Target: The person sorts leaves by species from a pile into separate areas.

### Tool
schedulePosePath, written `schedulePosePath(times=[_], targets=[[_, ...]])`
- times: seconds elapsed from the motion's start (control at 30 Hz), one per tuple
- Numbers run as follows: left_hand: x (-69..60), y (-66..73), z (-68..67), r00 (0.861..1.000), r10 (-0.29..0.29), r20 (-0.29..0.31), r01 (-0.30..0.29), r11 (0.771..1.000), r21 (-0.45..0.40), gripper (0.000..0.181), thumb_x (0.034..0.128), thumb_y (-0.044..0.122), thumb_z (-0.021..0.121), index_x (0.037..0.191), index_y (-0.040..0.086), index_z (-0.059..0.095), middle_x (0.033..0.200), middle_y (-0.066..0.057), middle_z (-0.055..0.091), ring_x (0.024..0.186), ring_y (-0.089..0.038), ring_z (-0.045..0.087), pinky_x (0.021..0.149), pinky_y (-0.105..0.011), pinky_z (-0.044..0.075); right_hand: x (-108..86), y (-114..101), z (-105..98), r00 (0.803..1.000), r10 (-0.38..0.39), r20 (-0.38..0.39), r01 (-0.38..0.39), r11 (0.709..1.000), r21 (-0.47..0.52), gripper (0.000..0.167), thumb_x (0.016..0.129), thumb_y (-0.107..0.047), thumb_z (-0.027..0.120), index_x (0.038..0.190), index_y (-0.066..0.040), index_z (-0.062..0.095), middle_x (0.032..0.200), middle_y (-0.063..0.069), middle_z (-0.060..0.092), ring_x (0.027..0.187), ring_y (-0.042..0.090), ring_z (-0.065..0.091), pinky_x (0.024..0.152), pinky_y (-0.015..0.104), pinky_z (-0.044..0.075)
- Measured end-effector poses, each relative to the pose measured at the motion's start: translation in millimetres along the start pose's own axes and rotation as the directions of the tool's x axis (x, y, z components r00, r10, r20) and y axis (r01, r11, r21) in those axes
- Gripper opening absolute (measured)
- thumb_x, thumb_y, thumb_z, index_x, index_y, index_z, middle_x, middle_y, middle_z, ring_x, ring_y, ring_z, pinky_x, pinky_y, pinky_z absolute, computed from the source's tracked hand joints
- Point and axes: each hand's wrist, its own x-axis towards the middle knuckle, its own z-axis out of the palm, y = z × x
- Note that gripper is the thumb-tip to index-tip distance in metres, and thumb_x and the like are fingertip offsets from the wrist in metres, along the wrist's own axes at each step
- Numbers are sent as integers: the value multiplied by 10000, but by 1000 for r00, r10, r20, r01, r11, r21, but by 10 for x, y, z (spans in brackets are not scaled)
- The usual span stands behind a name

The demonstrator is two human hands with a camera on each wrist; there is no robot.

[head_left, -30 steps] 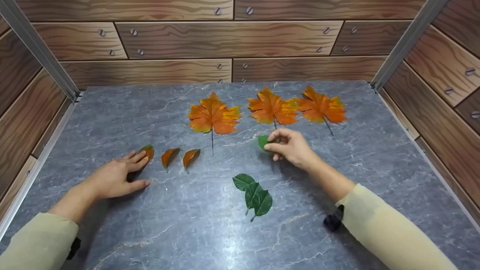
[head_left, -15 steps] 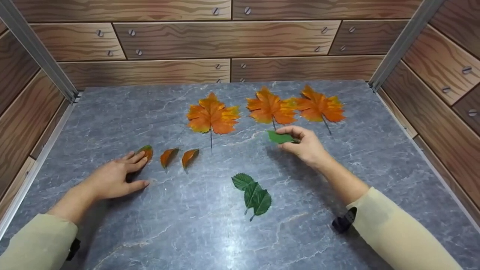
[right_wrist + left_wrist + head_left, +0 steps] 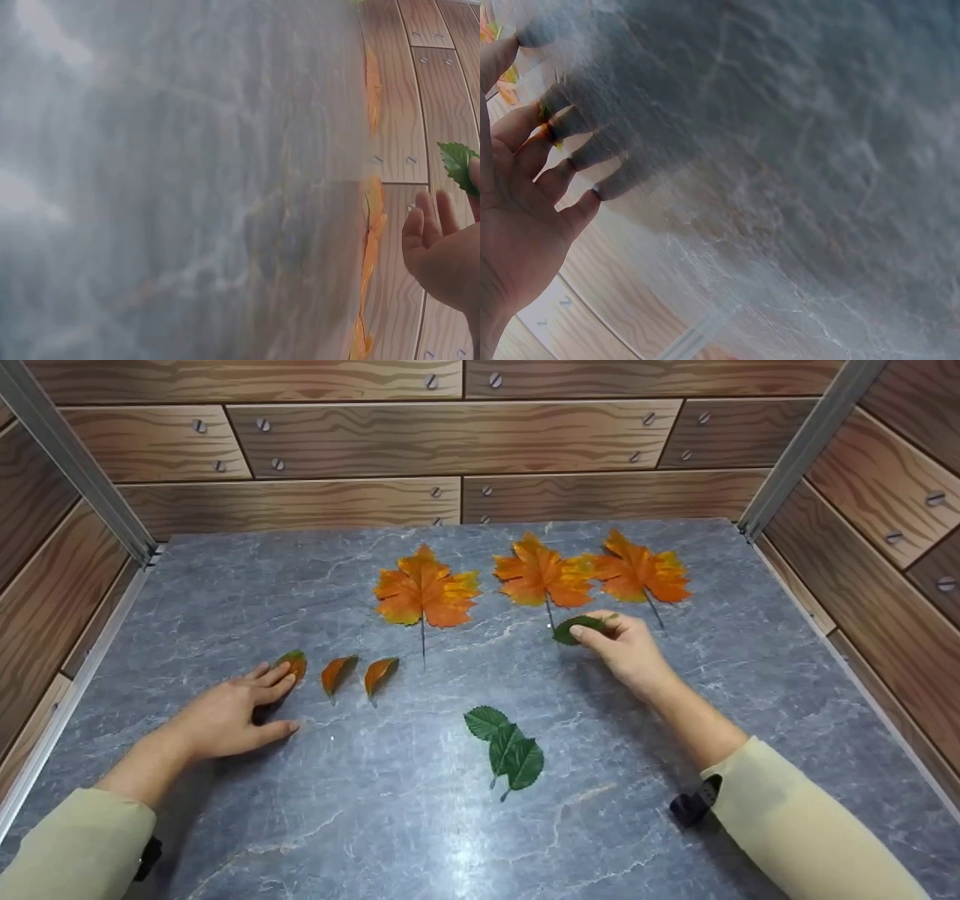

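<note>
My right hand pinches a green serrated leaf between thumb and fingers, above the table near the stems of the orange maple leaves. The right wrist view shows the same green leaf at the fingertips of the hand. On the left, my left hand rests on the table with its fingers extended, fingertips touching a small orange-green leaf. Two more small curled orange leaves lie to its right. Three dark green leaves overlap in a small cluster at the table's middle.
Three orange maple leaves with dark stems lie in a row toward the back; the two right ones touch. Wood-patterned panels and metal posts enclose the grey marbled table at the back and sides.
My right hand has moved a little to the right with the green leaf and turned it, so its darker face now shows. The left hand stays in place.
</note>
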Motion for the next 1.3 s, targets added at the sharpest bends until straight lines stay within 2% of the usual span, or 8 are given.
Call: schedulePosePath(times=[0.1,0.37,0.47,0.53,0.6,0.7,0.87,1.3], targets=[[11,7,-3,1000,2,2,-2,1000,-1,802,1003,555,677,1576,29,486,1654,-203,389,1493,-545,339,1131,-744,333,1,-1,-44,1000,16,10,-17,1000,5,258,1050,-84,680,1180,138,697,1150,77,699,980,88,698,871,244,594],[28,-6,-5,1000,15,-7,-15,1000,10,801,1004,558,673,1572,23,491,1650,-211,394,1488,-550,344,1119,-750,344,-36,-16,-200,990,52,127,-47,998,-44,463,1065,-137,675,1485,28,569,1127,121,771,946,128,728,868,342,615],[20,-12,-1,1000,14,-8,-14,1000,11,804,1004,560,672,1576,27,484,1655,-205,387,1491,-549,339,1124,-747,340,-48,1,-259,984,99,149,-84,991,-103,449,1032,-141,728,1421,43,601,1092,96,786,923,123,734,822,310,611],[17,-16,2,1000,13,-6,-13,1000,13,809,1006,567,666,1578,26,479,1659,-204,379,1494,-550,333,1128,-746,335,-58,22,-298,982,119,148,-94,981,-170,366,1004,-139,765,1299,53,663,1009,81,792,868,121,727,778,279,597],[14,-13,0,1000,8,-2,-8,1000,13,815,1007,576,658,1582,28,473,1664,-199,373,1499,-545,327,1135,-743,328,-74,51,-340,979,139,146,-101,966,-240,294,980,-153,797,1174,49,707,927,63,777,805,110,689,719,239,555],[7,-2,-9,1000,0,0,0,1000,11,817,1007,579,658,1581,27,475,1665,-199,374,1501,-542,326,1136,-742,328,-105,97,-402,974,172,151,-115,938,-327,257,959,-179,824,1089,24,735,852,46,738,749,124,626,655,226,488],[-4,13,-18,1000,-7,3,7,1000,10,817,1005,582,661,1579,28,480,1663,-199,378,1503,-538,325,1139,-740,325,-147,168,-488,963,211,167,-125,900,-418,254,943,-192,841,1079,5,756,862,32,735,768,141,622,635,227,481],[-11,6,5,1000,9,-9,-9,1000,19,821,1004,594,656,1571,25,487,1661,-205,372,1497,-544,331,1137,-745,318,-195,240,-604,973,155,172,-43,851,-523,231,912,-165,869,1035,6,775,866,49,702,774,158,593,635,216,476]])
